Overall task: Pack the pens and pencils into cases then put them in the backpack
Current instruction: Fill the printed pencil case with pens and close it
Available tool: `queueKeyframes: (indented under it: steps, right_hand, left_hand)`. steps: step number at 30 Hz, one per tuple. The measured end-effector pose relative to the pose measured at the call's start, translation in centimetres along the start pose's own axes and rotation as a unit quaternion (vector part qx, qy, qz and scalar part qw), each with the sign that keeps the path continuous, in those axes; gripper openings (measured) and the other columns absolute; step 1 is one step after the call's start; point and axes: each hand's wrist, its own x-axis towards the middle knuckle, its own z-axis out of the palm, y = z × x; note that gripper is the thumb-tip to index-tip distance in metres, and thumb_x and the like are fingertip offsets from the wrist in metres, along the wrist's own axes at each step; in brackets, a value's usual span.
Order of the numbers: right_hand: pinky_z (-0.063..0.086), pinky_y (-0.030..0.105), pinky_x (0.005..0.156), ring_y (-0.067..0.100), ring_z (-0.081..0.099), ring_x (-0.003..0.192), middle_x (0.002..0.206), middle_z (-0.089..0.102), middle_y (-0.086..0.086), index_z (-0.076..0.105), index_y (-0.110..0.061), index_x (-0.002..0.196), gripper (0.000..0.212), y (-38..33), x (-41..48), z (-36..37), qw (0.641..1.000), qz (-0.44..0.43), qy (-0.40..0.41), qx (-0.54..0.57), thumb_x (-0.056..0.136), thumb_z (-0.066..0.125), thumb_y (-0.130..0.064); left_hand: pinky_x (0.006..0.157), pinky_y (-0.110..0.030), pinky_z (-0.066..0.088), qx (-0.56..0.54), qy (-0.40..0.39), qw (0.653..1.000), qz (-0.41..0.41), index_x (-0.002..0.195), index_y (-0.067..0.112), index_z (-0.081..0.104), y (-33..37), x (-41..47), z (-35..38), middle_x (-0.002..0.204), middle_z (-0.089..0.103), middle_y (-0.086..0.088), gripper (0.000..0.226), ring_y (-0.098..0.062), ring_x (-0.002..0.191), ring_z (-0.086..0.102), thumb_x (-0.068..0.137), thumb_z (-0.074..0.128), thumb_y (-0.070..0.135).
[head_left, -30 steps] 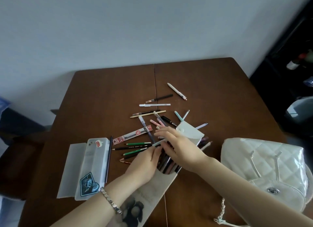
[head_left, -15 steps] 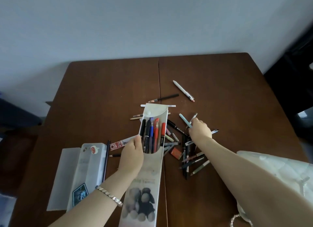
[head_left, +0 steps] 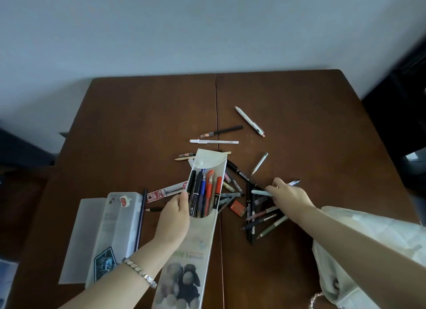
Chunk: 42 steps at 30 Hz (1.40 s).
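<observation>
My left hand (head_left: pixel 174 219) grips the left edge of a tall cream pencil case (head_left: pixel 196 251) with its flap open; several black, blue and red pens stand inside it. To the right, my right hand (head_left: pixel 287 194) is closed around a pale blue pen (head_left: pixel 259 192) and a second pen, just above a heap of dark pens (head_left: pixel 258 219). More loose pens and pencils lie farther back, among them a white pen (head_left: pixel 250 121). The white quilted backpack (head_left: pixel 368 258) sits at the right edge, partly hidden by my right forearm.
A frosted translucent case (head_left: pixel 115 230) with stickers lies open at the left, a dark pencil (head_left: pixel 140 219) along its right side. A small orange eraser (head_left: pixel 238 208) lies among the pens. The brown table (head_left: pixel 138 124) has a centre seam; dark furniture stands at both sides.
The cream case was swung upright in my left hand, showing the pens inside. My right hand left the case, reached right into the loose pile and closed on the pale blue pen.
</observation>
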Motion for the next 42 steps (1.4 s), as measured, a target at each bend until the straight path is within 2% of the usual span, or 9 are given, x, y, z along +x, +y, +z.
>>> queueKeyframes:
  steps: [6, 8, 12, 17, 23, 27, 31, 37, 42]
  right_hand:
    - [0.046, 0.030, 0.041, 0.020, 0.057, 0.060, 0.082, 0.059, 0.004, 0.065, -0.010, 0.089, 0.020, -1.0, -0.8, -2.4, 0.933, 0.033, 0.290, 0.211, 0.074, 0.073, 0.000]
    - [0.040, 0.017, 0.048, 0.010, 0.047, 0.056, 0.077, 0.055, 0.001, 0.061, -0.010, 0.087, 0.004, -2.5, -2.1, -6.0, 0.840, 0.075, 0.338, 0.417, 0.085, 0.064, -0.010]
    - [0.038, 0.014, 0.039, 0.006, 0.045, 0.044, 0.061, 0.058, 0.001, 0.059, -0.014, 0.087, 0.002, -6.3, -5.3, -12.2, 0.546, 0.091, 0.246, 0.796, 0.089, 0.059, -0.013]
    - [0.037, 0.013, 0.036, 0.001, 0.047, 0.034, 0.059, 0.060, 0.008, 0.058, 0.007, 0.089, 0.020, -10.8, -6.4, -11.8, 0.644, 0.098, 0.142, 0.745, 0.086, 0.064, -0.012]
    - [0.044, 0.013, 0.051, 0.002, 0.057, 0.047, 0.064, 0.061, -0.005, 0.051, -0.018, 0.103, 0.034, -13.0, -8.2, -10.6, 0.762, 0.096, 0.091, 0.634, 0.079, 0.071, -0.031]
    - [0.046, 0.014, 0.053, 0.003, 0.055, 0.066, 0.089, 0.060, -0.008, 0.039, -0.023, 0.132, 0.037, -12.0, -9.0, -11.2, 0.761, 0.125, 0.129, 0.623, 0.096, 0.044, -0.030]
    - [0.051, 0.012, 0.050, 0.009, 0.061, 0.059, 0.078, 0.058, -0.001, 0.039, -0.029, 0.135, 0.042, -10.6, -9.6, -10.6, 0.768, 0.112, 0.098, 0.623, 0.097, 0.041, -0.010]
    - [0.059, 0.030, 0.069, 0.018, 0.071, 0.085, 0.092, 0.072, 0.009, 0.059, -0.014, 0.106, 0.027, -10.4, -11.0, -10.7, 0.593, 0.063, 0.018, 0.803, 0.097, 0.035, -0.005]
    - [0.042, 0.014, 0.050, 0.006, 0.059, 0.055, 0.063, 0.071, -0.001, 0.061, -0.010, 0.082, 0.039, -11.5, -11.2, -10.8, 0.694, 0.075, 0.047, 0.715, 0.098, 0.035, -0.035]
  left_hand:
    - [0.050, -0.019, 0.032, -0.002, 0.014, 1.000, 0.001, 0.073, 0.013, 0.051, 0.2, -1.1, -0.4, 0.063, 0.050, -0.001, 0.043, -0.010, 0.059, 0.048, 0.101, 0.024, 0.031]
    - [0.052, -0.019, 0.034, -0.011, 0.016, 1.000, -0.005, 0.079, 0.012, 0.054, 0.4, -1.4, -0.3, 0.068, 0.053, -0.001, 0.043, -0.009, 0.063, 0.050, 0.101, 0.024, 0.033]
    - [0.060, -0.018, 0.040, -0.039, 0.002, 0.999, 0.018, 0.090, 0.016, 0.056, 1.3, -2.0, 0.3, 0.077, 0.058, 0.002, 0.039, -0.008, 0.074, 0.055, 0.100, 0.024, 0.036]
    - [0.068, -0.028, 0.049, -0.046, 0.038, 0.992, 0.107, 0.095, 0.022, 0.057, 2.7, -3.9, 0.5, 0.083, 0.065, 0.007, 0.034, -0.005, 0.079, 0.060, 0.099, 0.027, 0.038]
    - [0.071, -0.038, 0.049, -0.031, 0.066, 0.992, 0.107, 0.094, 0.013, 0.058, 2.5, -4.0, -0.1, 0.081, 0.064, -0.001, 0.041, -0.015, 0.076, 0.061, 0.098, 0.026, 0.039]
    - [0.084, -0.027, 0.045, -0.074, 0.032, 0.996, 0.040, 0.108, 0.019, 0.058, 1.8, -3.7, -0.5, 0.096, 0.061, 0.006, 0.037, -0.010, 0.092, 0.055, 0.101, 0.025, 0.034]
    - [0.060, -0.018, 0.039, -0.027, -0.015, 0.999, -0.012, 0.084, 0.015, 0.056, 0.3, -3.7, -1.1, 0.076, 0.056, 0.002, 0.042, -0.008, 0.072, 0.052, 0.101, 0.023, 0.035]
    - [0.054, -0.019, 0.036, 0.012, -0.038, 0.999, 0.013, 0.074, 0.012, 0.052, -1.3, -4.0, -1.1, 0.068, 0.053, 0.001, 0.045, -0.008, 0.064, 0.051, 0.101, 0.024, 0.035]
    - [0.054, -0.014, 0.038, 0.043, -0.057, 0.996, 0.061, 0.079, 0.017, 0.052, -1.5, -5.1, -1.2, 0.069, 0.056, 0.005, 0.038, -0.007, 0.065, 0.056, 0.100, 0.026, 0.035]
